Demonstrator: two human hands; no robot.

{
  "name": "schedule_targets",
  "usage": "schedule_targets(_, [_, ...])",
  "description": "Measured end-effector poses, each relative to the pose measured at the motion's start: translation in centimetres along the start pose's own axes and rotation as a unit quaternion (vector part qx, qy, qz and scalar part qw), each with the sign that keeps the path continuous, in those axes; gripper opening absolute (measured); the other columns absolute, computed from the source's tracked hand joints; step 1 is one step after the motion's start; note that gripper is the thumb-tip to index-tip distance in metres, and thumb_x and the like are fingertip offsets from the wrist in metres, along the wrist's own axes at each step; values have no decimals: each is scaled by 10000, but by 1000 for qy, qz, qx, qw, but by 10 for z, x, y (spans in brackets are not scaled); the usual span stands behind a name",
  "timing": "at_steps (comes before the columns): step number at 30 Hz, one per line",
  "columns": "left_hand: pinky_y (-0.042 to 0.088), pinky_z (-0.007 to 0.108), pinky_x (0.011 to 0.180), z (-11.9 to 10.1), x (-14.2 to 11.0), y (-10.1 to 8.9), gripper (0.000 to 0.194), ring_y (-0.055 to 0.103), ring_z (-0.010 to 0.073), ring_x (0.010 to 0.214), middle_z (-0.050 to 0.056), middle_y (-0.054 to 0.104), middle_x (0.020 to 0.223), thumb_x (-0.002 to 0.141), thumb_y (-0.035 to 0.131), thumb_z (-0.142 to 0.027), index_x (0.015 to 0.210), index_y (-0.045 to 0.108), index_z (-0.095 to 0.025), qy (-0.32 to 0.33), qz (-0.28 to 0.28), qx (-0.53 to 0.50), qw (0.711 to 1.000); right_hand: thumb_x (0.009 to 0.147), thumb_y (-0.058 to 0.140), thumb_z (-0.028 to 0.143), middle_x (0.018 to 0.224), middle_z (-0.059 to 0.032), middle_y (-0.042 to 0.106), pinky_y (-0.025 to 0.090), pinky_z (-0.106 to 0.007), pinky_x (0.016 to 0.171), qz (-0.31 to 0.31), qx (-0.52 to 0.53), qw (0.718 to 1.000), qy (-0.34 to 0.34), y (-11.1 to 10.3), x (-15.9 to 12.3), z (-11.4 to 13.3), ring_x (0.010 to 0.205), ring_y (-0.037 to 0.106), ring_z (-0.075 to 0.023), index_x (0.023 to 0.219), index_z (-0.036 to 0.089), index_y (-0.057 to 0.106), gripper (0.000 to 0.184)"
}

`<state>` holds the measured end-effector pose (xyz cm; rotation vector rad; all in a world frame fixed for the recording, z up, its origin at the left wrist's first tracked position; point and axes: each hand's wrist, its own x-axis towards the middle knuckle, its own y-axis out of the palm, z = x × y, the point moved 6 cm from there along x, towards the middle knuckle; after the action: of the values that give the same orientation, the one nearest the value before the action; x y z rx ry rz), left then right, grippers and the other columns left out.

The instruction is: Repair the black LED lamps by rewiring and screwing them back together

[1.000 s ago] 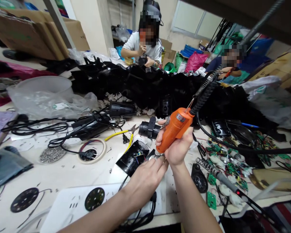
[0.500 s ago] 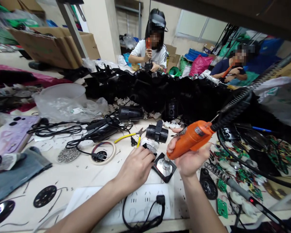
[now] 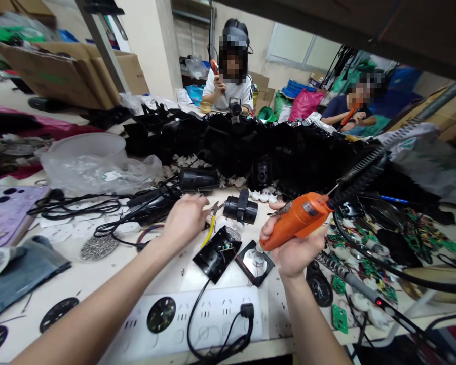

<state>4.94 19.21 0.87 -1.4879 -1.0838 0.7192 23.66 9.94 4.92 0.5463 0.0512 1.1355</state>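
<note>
My right hand (image 3: 294, 248) is wrapped round an orange electric screwdriver (image 3: 294, 220). Its tip points down at a silver plate in a black square frame (image 3: 255, 262) on the table. My left hand (image 3: 188, 218) reaches over a pair of yellow-handled cutters (image 3: 210, 230) and covers part of them. Its fingers look slightly apart, with nothing visible between them. Between both hands lies an open black housing (image 3: 217, 253) with wires inside and a cord coming out. A black cylindrical part with a bracket (image 3: 241, 208) sits just beyond the cutters.
A white power strip (image 3: 137, 329) runs along the near edge, a black perforated disc (image 3: 161, 314) on it. Left are a heap of screws (image 3: 99, 247) and a phone (image 3: 13, 213). Green circuit boards (image 3: 340, 318) and a soldering iron (image 3: 359, 286) lie right. Two people work beyond black parts (image 3: 289, 147).
My left hand has moved left and away from me, off the black housing, which now lies uncovered beside the square frame. My right hand keeps the screwdriver over the frame.
</note>
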Motion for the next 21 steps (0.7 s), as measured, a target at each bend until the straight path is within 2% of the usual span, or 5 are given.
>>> schedule_targets(3, [453, 392, 814, 16, 10, 8, 220, 592, 332, 950, 142, 696, 921, 847, 589, -311, 936, 667, -125, -9, 38, 24, 999, 694, 386, 835, 484, 4, 571, 372, -247, 343, -4, 3, 1000, -3, 0, -1, -1, 380, 464, -142, 872, 204, 663, 712])
schedule_targets(9, [446, 330, 838, 11, 14, 30, 304, 595, 284, 1012, 126, 690, 1019, 845, 578, -382, 1024, 647, -146, -4, 71, 12, 997, 671, 374, 860, 460, 15, 555, 354, -236, 332, -14, 1, 1000, -4, 1, 0, -1, 354, 451, -131, 864, 183, 652, 757])
schedule_targets(13, [450, 339, 812, 15, 23, 37, 363, 597, 302, 1002, 135, 683, 1018, 801, 606, -448, 998, 653, -146, -15, 78, -2, 997, 691, 360, 860, 482, 23, 557, 369, -239, 363, -12, 2, 1000, -6, 1, 0, -3, 366, 457, -122, 885, 175, 642, 765])
schedule_targets(18, [463, 328, 762, 20, 30, 39, 407, 623, 291, 929, 112, 668, 965, 747, 646, -484, 988, 651, -155, -25, 84, -4, 996, 729, 330, 839, 484, 31, 524, 364, -246, 373, -1, -8, 1000, -11, 2, 0, -6, 377, 451, -123, 894, 158, 641, 766])
schedule_targets(21, [470, 326, 766, 14, 25, 30, 361, 620, 275, 925, 118, 622, 1029, 786, 602, -420, 1029, 646, -157, -25, 76, 2, 997, 740, 304, 833, 478, 35, 506, 364, -252, 368, 4, -15, 1000, -12, 2, 1, -6, 371, 446, -128, 906, 159, 642, 772])
